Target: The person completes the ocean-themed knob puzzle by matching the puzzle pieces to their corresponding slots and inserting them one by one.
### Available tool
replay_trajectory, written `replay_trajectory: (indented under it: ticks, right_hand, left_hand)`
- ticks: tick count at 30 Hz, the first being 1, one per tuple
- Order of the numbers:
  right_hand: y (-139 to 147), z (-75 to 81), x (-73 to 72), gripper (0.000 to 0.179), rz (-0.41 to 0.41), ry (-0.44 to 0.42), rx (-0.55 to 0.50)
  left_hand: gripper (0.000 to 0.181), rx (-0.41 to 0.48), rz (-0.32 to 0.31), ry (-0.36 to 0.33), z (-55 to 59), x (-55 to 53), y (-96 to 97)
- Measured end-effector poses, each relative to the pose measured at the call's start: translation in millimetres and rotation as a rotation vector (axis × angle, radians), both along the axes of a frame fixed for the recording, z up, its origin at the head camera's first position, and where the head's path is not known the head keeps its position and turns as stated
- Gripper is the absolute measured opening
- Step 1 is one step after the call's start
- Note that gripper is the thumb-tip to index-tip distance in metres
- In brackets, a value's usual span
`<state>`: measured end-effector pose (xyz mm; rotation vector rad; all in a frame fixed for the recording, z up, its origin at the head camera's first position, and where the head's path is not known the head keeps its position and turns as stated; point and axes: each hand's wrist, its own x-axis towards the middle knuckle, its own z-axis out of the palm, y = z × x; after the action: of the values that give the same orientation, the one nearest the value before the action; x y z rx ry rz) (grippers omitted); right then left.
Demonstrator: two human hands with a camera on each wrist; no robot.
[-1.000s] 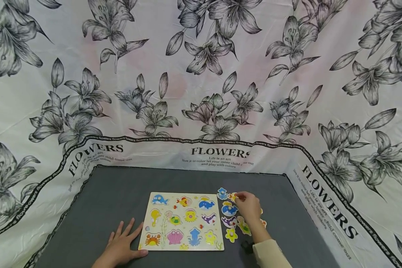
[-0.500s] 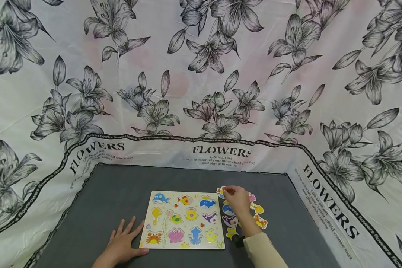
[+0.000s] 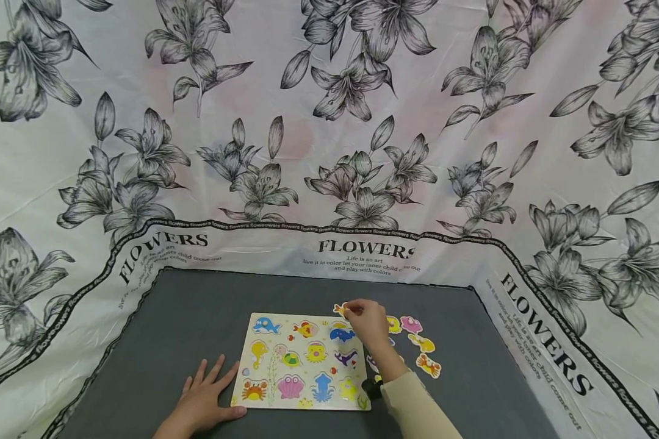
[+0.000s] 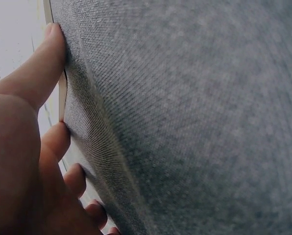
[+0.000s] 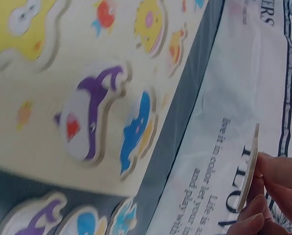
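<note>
My right hand (image 3: 370,324) pinches an orange-and-yellow fish puzzle piece (image 3: 339,310) above the far right corner of a wooden sea-animal puzzle board (image 3: 302,371). In the right wrist view that piece (image 5: 249,171) shows edge-on between thumb and fingers. Printed or inset animals cover the board, among them a purple dolphin (image 5: 87,122) and a blue whale (image 5: 136,127). With fingers spread, my left hand (image 3: 204,395) rests on the table at the board's left side. The left wrist view has its thumb and fingertips (image 4: 50,32) right at the board's edge.
Several loose pieces lie right of the board: a pink shell (image 3: 410,324), a seahorse (image 3: 421,343), a crab (image 3: 428,365) and others partly hidden under the right forearm. The grey tabletop (image 3: 198,317) meets a white floral curtain (image 3: 285,250) behind and at both sides.
The right hand has moved left with the fish piece, from over the loose pieces to the board's far right corner. The left hand stays by the board.
</note>
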<state>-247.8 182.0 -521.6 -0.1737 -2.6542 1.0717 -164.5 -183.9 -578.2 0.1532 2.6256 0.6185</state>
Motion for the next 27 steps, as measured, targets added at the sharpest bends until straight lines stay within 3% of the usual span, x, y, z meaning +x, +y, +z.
replay_trajectory:
  ticks: [10, 18, 27]
  right_hand:
    - [-26, 0.9, -5.6, 0.006, 0.059, -0.011, -0.039]
    - [-41, -8.4, -12.1, 0.006, 0.116, -0.016, -0.029]
    - [-60, -17.3, -20.8, 0.003, 0.112, -0.131, -0.026]
  left_hand:
    - [0.111, 0.001, 0.007, -0.002, -2.5, -2.6, -0.6]
    - [0.110, 0.015, 0.013, 0.003, -1.0, -2.8, -1.1]
    - [0.111, 0.000, 0.013, -0.005, -1.6, -4.1, -1.4]
